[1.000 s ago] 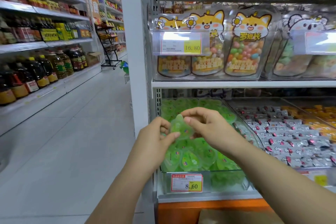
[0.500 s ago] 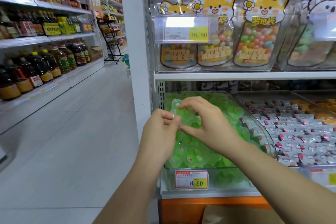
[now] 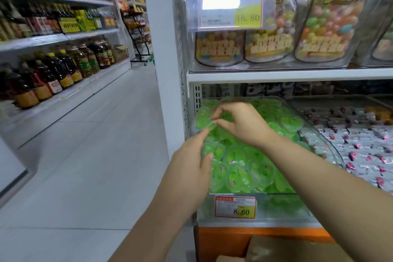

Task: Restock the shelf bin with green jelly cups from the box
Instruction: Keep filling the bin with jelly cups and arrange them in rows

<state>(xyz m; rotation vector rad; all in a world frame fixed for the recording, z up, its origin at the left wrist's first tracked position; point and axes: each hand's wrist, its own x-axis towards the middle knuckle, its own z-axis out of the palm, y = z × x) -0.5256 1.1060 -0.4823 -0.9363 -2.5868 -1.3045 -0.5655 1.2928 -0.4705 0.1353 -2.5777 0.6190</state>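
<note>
The right hand (image 3: 244, 125) pinched a jelly cup (image 3: 201, 121) at its fingertips (image 3: 220, 122). The left hand (image 3: 191, 168) extended straight fingers (image 3: 203, 135) just beneath.

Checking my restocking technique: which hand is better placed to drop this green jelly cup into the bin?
Right, probably. The right hand pinches the jelly cup above the pile in the bin; the left hand is just below it with straight fingers, gripping nothing.
</note>
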